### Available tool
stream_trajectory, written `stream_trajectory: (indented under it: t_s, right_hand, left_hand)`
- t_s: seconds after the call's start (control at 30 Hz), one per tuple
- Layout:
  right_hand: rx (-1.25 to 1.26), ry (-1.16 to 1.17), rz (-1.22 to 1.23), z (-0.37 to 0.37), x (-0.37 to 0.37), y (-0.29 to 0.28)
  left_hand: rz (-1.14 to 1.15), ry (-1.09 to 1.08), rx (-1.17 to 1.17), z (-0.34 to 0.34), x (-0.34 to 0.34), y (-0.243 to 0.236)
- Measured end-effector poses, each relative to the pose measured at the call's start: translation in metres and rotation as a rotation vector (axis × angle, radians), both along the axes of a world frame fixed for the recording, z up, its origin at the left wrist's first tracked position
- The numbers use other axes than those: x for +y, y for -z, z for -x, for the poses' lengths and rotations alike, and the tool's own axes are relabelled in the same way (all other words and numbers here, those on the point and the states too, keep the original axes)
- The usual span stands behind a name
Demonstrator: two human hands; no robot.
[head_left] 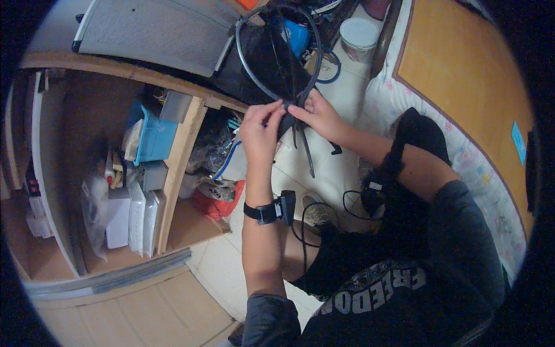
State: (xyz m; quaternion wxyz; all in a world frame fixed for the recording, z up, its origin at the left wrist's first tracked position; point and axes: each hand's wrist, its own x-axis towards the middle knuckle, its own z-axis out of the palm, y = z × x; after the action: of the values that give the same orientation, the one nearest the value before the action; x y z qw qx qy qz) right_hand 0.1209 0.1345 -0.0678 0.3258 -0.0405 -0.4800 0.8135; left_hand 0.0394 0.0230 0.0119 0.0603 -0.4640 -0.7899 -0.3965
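A black hoop (245, 56) with a silvery sheen along its left side stands upright in front of me, dark material showing inside it. Its lower end, where the sides come together, is between both my hands. My left hand (258, 127) pinches there with thumb and fingertips. From the other side my right hand (319, 118) grips the same end, thumb on top and fingers curled behind. A small greyish bit shows between the two thumbs; its kind is unclear. Thin black strips (307, 153) hang below the hands.
An open wooden cabinet (184, 168) at left holds a blue basket (155, 136) and plastic-wrapped packets. A silver-edged case (153, 34) lies on top. A white lidded bucket (359, 39) stands at the back. At right is a wooden board (457, 75) over floral cloth. Black cables (300, 234) hang near my wrist.
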Motion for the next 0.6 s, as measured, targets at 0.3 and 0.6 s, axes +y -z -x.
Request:
stream_trajectory:
  t_s: [0.3,0.6]
  right_hand:
    - [-0.141,0.11,-0.117,-0.001,0.018,-0.004]
    - [-0.359,0.29,-0.173,-0.005,0.035,-0.016]
  left_hand:
    - [0.187,0.182,0.273,-0.007,-0.004,-0.004]
    - [0.19,0.019,0.092,0.009,-0.025,-0.006]
